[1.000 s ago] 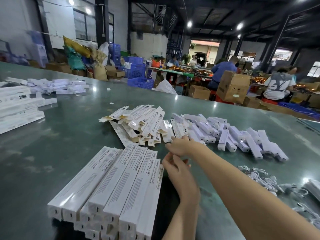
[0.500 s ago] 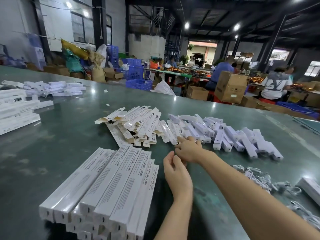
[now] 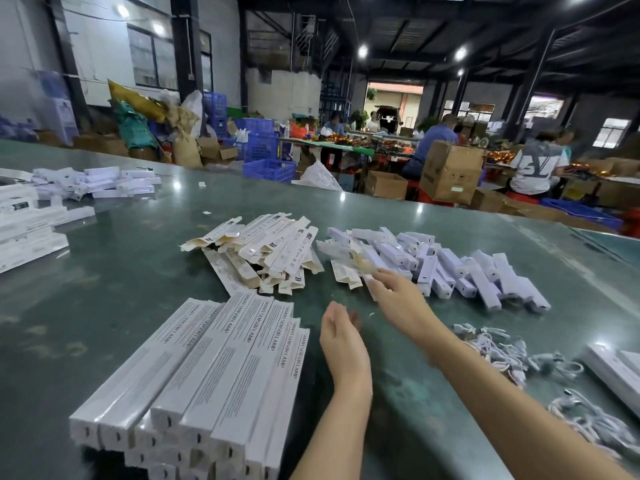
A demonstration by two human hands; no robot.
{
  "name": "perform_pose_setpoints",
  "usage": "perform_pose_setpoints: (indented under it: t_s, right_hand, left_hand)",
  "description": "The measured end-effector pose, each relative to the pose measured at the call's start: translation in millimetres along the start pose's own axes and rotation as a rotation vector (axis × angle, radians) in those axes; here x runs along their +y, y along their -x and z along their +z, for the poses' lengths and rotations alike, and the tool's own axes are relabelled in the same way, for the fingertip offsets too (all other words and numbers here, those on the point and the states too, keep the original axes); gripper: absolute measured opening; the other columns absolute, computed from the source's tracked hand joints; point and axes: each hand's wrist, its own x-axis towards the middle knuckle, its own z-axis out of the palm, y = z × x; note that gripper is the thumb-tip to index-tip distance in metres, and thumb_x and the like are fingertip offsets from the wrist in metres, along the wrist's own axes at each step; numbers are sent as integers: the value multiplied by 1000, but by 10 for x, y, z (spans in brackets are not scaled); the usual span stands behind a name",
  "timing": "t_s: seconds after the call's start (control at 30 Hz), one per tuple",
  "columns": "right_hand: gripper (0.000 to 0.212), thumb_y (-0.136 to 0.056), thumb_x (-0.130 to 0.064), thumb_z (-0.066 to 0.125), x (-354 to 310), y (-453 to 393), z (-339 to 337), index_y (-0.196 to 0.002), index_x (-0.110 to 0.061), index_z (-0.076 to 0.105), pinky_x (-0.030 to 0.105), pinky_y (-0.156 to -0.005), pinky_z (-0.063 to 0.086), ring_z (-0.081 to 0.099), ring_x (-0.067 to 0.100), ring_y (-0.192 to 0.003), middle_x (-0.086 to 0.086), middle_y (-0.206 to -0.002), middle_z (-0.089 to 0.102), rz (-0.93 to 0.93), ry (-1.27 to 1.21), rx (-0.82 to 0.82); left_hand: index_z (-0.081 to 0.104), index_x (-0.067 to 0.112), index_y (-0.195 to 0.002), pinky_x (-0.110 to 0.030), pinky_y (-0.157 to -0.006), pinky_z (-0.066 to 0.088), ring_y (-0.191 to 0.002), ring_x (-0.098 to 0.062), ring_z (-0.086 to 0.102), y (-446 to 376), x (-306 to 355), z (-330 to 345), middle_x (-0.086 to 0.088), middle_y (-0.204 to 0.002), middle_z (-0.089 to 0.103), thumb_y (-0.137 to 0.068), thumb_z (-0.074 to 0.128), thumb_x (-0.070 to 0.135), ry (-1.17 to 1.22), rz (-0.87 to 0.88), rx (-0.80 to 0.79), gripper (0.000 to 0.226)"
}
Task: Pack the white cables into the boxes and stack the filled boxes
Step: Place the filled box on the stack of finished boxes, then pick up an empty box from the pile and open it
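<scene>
White card boxes on a glossy green table (image 3: pixel 104 306).
Right hand (image 3: pixel 398 299) pinches a slim flat box (image 3: pixel 372 291); left hand (image 3: pixel 343 344) relaxed, empty, beside long stacked cartons (image 3: pixel 207 368).

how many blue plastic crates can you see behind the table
At least 4: one low crate just past the table edge, one behind it, one above that, and a tall stack further left. A blue edge at right may be another; clutter may hide more.

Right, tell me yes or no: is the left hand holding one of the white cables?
No. The left hand hovers open and empty above the green table, while the tangled white cables lie off to the right.
</scene>
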Motion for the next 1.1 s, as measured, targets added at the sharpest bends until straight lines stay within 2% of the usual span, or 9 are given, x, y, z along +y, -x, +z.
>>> perform_pose_setpoints:
  t_s: [0.13,0.23,0.33,0.47,0.6,0.8,0.87,0.97,1.1]
  right_hand:
    - [28,-97,-22,52,9,725,-254,-122,-32,63,9,-101,30,44,-5,-119,-28,-120,52,-51,-16,-36]
    - [28,-96,-23,55,81,1125,-356,-111,-47,60,-1,-95,24,39,-15,-120,-42,-116,49,-150,98,-141]
    - [20,-96,-26,55,160,1291,-434,-103,-30,73,2,-94,28,50,-8,-115,-27,-112,64,-95,37,-142]
    - [38,-95,-36,46,155,1254,-484,-83,-16,76,23,-84,47,66,7,-92,-1,-91,75,35,-207,8]
    - [14,-96,-19,55,217,1181,-470,-100,-22,67,20,-71,49,67,14,-82,4,-98,71,63,-350,212]
    - [87,-85,8,61,423,1186,-680,-145,-44,24,19,-99,38,40,3,-124,-14,-151,26,-162,47,396]
    - [95,-75,17,61,474,1186,-813,-143,-43,36,31,-102,30,26,12,-133,-12,-157,21,-218,342,418]
    - [68,-64,11,75,584,1202,-968,-121,-26,67,48,-92,34,46,39,-122,-3,-135,57,-301,638,304]
    - [46,-77,-7,76,642,1251,-1045,-118,-24,66,38,-81,31,57,30,-99,-6,-101,69,-207,639,257]
  left_hand:
    - [45,15,-137,-35,-103,43,-111,-28,61,56,62,37,-20,-132,56,-104,39,42,229,-282,-123,42]
    - [41,15,-141,-40,-99,48,-99,-34,66,53,110,27,-24,-131,55,-101,39,50,322,-411,-193,53]
    - [39,11,-137,-30,-68,54,-88,-27,67,55,140,-16,-18,-126,59,-103,40,43,277,-397,-200,46]
    - [55,16,-123,-25,-59,48,-78,-15,67,63,147,-48,-7,-105,71,-103,46,31,96,-296,-312,27]
    - [63,16,-120,-20,-56,51,-64,-7,66,122,123,-43,1,-98,76,-92,57,31,-229,-163,-544,32]
    - [74,20,-114,-10,-37,35,-42,-2,44,243,156,-66,-4,-97,73,-88,62,32,-364,-534,-959,31]
    - [71,20,-118,-9,-38,38,-42,-2,44,267,169,-84,-5,-95,73,-89,61,31,-437,-573,-1067,32]
    - [52,12,-131,-11,-39,43,-42,-2,48,287,175,-91,-11,-102,73,-88,60,34,-472,-641,-1145,49]
    - [52,-3,-137,-23,-44,55,-74,-27,73,263,227,-95,-31,-134,54,-84,68,39,-15,-967,-1135,70]
